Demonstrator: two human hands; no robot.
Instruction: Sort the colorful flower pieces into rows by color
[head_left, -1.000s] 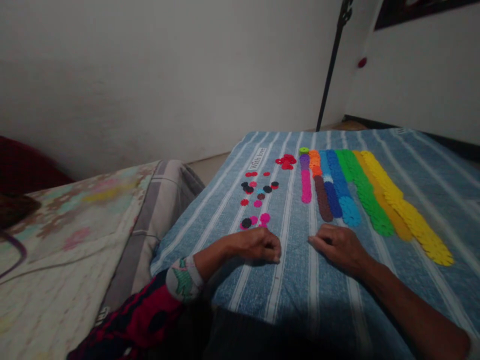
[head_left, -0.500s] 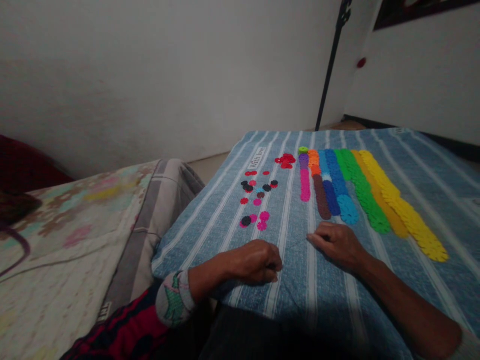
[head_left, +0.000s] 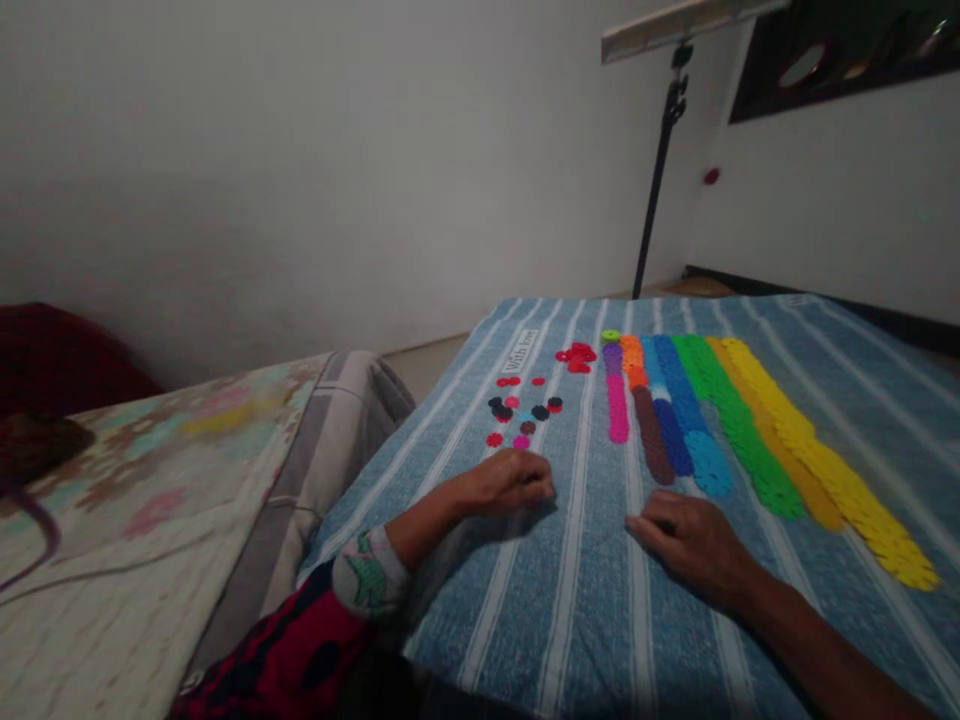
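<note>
My left hand [head_left: 514, 480] is closed, its fingers curled under, just in front of a loose cluster of small notched discs. Red discs [head_left: 494, 440], black discs [head_left: 540, 412] and a magenta disc [head_left: 521, 442] lie there; the hand and wrist hide the cloth below them. To the right, my right hand [head_left: 686, 535] is closed too, thumb against the curled fingers, near the lower end of a brown row of overlapping discs [head_left: 654, 440]. What either hand holds, if anything, is hidden. Beside it are a light blue stack [head_left: 709, 465] and a green row [head_left: 750, 460].
A blue striped cloth [head_left: 600, 600] covers the table. Farther right run yellow discs [head_left: 847, 470]; a red pile [head_left: 577, 357] sits near the back. A bed with a floral cover [head_left: 187, 480] stands at left. Behind the table rises a black stand [head_left: 654, 200].
My left hand has moved forward to the loose discs and now covers the spot where the nearest magenta and black ones lay. My right hand stays closed near the rows. The camera has tilted up.
</note>
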